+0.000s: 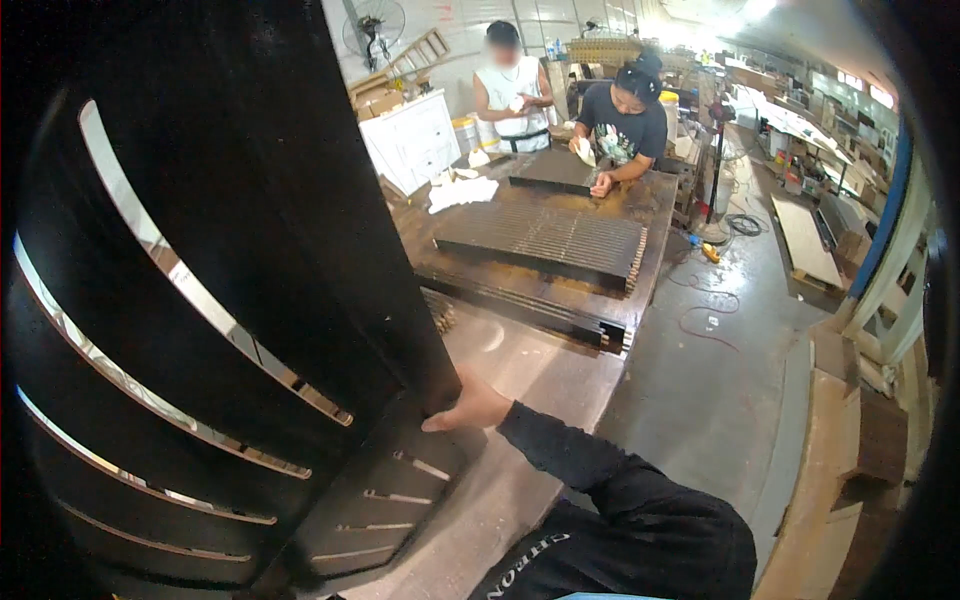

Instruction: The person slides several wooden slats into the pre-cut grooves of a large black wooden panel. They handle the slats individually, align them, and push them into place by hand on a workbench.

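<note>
A large black panel [300,200] with long slots cut through it stands tilted close in front of me, filling the left of the view. At its lower end a second black slotted part [385,512] meets it at an angle, with shorter slots. My right hand [468,404] grips the panel's right edge near that corner, thumb on the near face and the other fingers hidden behind. My left hand is not in view. Beneath lies the worktable [545,375].
Bundled dark slats [545,240] and long dark bars [520,305] lie farther along the table. Two people [515,90] [625,115] work at its far end, near white cloths [462,192] and a dark board [550,170]. Right, a red cord [690,318] crosses the floor; boards [805,240] lie beyond.
</note>
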Demonstrator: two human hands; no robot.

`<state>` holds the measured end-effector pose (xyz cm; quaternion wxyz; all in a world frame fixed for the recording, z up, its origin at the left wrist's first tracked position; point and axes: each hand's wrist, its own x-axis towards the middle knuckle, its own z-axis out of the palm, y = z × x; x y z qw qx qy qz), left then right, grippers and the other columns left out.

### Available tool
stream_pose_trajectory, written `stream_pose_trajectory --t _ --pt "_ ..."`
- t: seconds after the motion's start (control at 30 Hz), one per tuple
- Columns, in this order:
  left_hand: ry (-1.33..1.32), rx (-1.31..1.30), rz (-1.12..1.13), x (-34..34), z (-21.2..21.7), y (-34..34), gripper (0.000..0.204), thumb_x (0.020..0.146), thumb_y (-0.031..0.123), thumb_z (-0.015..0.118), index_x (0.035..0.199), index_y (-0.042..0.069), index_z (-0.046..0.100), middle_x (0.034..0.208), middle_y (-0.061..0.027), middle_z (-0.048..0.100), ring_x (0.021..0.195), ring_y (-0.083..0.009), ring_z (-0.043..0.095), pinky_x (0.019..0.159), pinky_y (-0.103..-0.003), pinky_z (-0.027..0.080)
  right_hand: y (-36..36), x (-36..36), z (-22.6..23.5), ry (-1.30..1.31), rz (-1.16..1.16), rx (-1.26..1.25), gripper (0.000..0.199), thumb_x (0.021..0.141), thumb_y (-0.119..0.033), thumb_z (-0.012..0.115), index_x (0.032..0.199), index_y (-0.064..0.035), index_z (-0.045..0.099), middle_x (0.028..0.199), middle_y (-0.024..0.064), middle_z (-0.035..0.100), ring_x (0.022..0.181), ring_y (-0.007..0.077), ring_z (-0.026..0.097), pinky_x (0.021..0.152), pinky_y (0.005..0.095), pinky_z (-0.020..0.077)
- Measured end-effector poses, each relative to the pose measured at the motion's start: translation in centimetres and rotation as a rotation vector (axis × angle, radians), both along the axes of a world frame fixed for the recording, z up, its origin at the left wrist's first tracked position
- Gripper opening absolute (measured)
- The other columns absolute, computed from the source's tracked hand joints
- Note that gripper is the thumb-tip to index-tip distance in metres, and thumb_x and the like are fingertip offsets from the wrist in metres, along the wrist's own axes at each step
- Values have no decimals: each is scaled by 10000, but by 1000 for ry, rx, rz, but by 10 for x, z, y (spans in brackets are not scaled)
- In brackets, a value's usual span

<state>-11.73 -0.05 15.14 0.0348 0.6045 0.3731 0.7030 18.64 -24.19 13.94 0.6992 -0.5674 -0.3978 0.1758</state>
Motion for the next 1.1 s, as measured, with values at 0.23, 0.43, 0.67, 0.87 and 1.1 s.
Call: stream_pose_trajectory --t 0.23,0.43,0.67,0.87,1.1 --pt "24 11 70 -24 9 25 458 969 336 240 1055 -64 446 983 -222 483 874 -327 451 811 -429 359 13 -4 73 -130 45 122 535 651 -157 776 1105 0 540 991 48 618 884 111 531 828 265 430" --pt "57 0 396 -88 -110 162 412 967 255 320 1170 -58 494 1086 -197 563 920 -338 541 841 -402 420 23 -16 -9 -28 32 75 519 638 -164 787 1075 -6 554 923 47 630 814 112 545 774 258 446" --pt "-38 -43 329 -78 -165 142 454 954 340 335 1191 -15 490 1067 -173 572 917 -351 548 824 -417 421 13 -15 -26 40 26 29 469 597 -136 807 990 -18 579 872 24 628 785 104 539 752 258 448" --pt "-163 -219 -311 -56 -47 52 553 946 424 276 1199 -34 456 1168 -228 498 1050 -352 481 880 -447 383 8 -17 9 -3 31 -45 479 571 -152 829 966 -8 600 892 33 635 824 96 536 788 260 448" --pt "-216 -156 80 -12 106 -5 659 883 535 351 1236 -19 407 1110 -205 553 977 -324 554 930 -362 399 14 0 98 -234 -35 196 522 574 -193 833 990 20 601 932 74 649 834 120 578 790 274 466"
